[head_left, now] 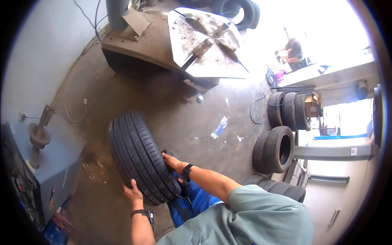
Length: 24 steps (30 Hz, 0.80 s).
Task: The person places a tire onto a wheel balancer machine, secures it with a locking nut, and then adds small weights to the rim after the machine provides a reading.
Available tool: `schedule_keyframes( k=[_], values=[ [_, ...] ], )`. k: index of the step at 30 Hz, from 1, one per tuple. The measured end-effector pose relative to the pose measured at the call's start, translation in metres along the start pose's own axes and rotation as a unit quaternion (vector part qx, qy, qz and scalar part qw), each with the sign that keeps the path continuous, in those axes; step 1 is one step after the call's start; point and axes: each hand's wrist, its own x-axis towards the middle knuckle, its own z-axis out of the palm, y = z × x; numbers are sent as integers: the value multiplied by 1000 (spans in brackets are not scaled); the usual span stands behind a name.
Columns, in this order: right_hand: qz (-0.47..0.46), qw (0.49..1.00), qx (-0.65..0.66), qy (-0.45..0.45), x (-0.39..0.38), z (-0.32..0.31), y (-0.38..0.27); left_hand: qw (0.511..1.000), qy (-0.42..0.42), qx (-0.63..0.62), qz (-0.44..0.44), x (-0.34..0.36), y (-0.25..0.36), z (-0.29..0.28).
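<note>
Tire (141, 157): tilting a little, showing its grooved tread, sitting between the two hands just in front of the blue trousers (204, 198); not showing clearly whether touching the floor (175, 126).
Left hand (134, 192): holding the tire at its near left side, laying the thumb against the tread, partly hiding the other fingers; wearing a dark band (139, 212) at the wrist.
Right hand (174, 162): holding the tire at its right side, reaching toward the tread's edge; wearing a dark watch (187, 171).
Blue-grey machine (61, 143): standing at the left, well apart from the hands, carrying a shaft with a cone (38, 139).
Brown machine (151, 45): standing beyond the tire, bearing a pale platform (208, 67) with clamp arms.
Tire rows (288, 108): standing along the right side, near a carton (312, 107).
Packet (219, 127): lying on the floor, right of the tire.
Co-worker (293, 50): bending forward in the bright background, well apart.
</note>
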Motion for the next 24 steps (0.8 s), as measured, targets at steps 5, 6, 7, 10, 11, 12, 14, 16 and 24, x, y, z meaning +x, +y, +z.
schedule_keyframes(
  k=[5, 6, 7, 10, 11, 12, 14, 16, 24],
  values=[
    [23, 997, -53, 53, 9, 23, 0, 994, -43, -21, -98, -7, -20, -17],
    [9, 999, -11, 30, 6, 25, 0, 996, -7, -73, -54, -5, -23, -14],
    [3, 1000, 19, 15, 3, 26, -2, 994, -16, -84, -68, -5, -26, -14],
    [-1, 994, 102, -40, -4, 31, -4, 992, -29, -55, -108, -1, -37, -14],
    [-8, 989, 135, -59, -2, 35, -4, 994, -9, -74, -84, 5, -26, -15],
    [21, 984, 166, -56, 5, 36, -3, 992, -23, -62, -109, 7, -24, -18],
    [0, 988, 152, -9, 20, 33, 1, 990, -2, -60, -128, 12, -12, -22],
    [8, 992, 125, -19, 36, 25, 4, 987, 12, -62, -147, 18, -9, -23],
    [63, 977, 181, -99, 61, 3, -10, 978, -7, -98, -182, 53, 15, -14]
  ],
)
